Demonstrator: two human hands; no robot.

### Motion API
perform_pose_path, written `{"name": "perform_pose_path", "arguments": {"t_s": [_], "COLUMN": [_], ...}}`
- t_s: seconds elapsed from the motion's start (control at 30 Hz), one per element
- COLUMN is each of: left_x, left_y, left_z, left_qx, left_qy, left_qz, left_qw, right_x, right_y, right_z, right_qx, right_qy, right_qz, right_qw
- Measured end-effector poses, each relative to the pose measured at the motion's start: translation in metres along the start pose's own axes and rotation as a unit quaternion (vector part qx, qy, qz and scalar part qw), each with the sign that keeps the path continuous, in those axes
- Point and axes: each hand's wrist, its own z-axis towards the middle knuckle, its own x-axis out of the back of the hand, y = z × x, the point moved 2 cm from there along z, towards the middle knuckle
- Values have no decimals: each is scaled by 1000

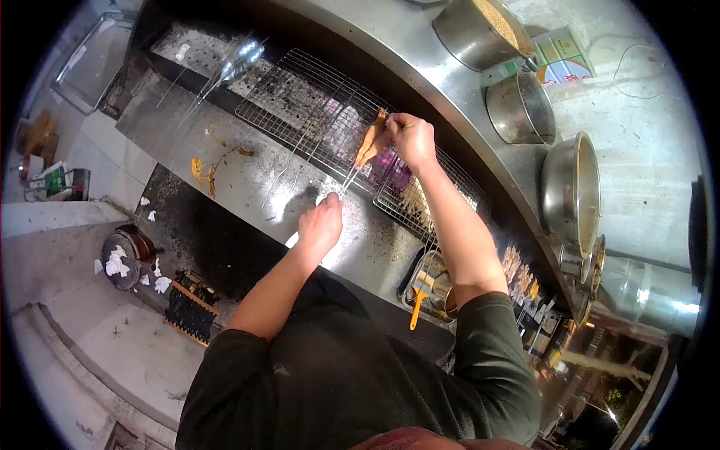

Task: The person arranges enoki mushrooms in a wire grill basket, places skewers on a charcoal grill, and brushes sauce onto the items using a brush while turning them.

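My left hand [321, 225] is closed round the handle ends of thin metal skewers [349, 180]. Two long browned pieces of food [369, 141] are threaded on their far ends, held over the grill. My right hand [412, 140] is at the far tip of the food, its thumb and fingers pinched together; what lies between the fingertips is hidden. Below the food runs a wire grill rack [262, 105] over glowing coals, and a second wire rack [401, 214] lies to the right.
Steel pots [520, 109] and a large basin [574, 195] line the shelf at the right. An orange-handled brush [418, 309] rests in a metal tray by my body. More skewers [517, 274] lie at the grill's right end. A foil-like bundle [241, 60] sits at the far left.
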Motion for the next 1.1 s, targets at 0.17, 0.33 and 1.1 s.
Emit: {"name": "perform_pose_path", "arguments": {"t_s": [0.17,0.33,1.1], "left_x": [3,-10,-13], "left_y": [0,-8,-18], "left_z": [0,3,1], "left_qx": [9,-5,-89], "left_qy": [-16,17,-9], "left_qz": [20,24,-277], "left_qw": [1000,1000,957], "right_x": [-5,10,44], "right_y": [25,22,6], "right_z": [11,-7,-25], "right_qx": [13,8,113], "right_qy": [50,8,64], "right_qz": [2,2,-34], "right_qw": [999,1000,991]}}
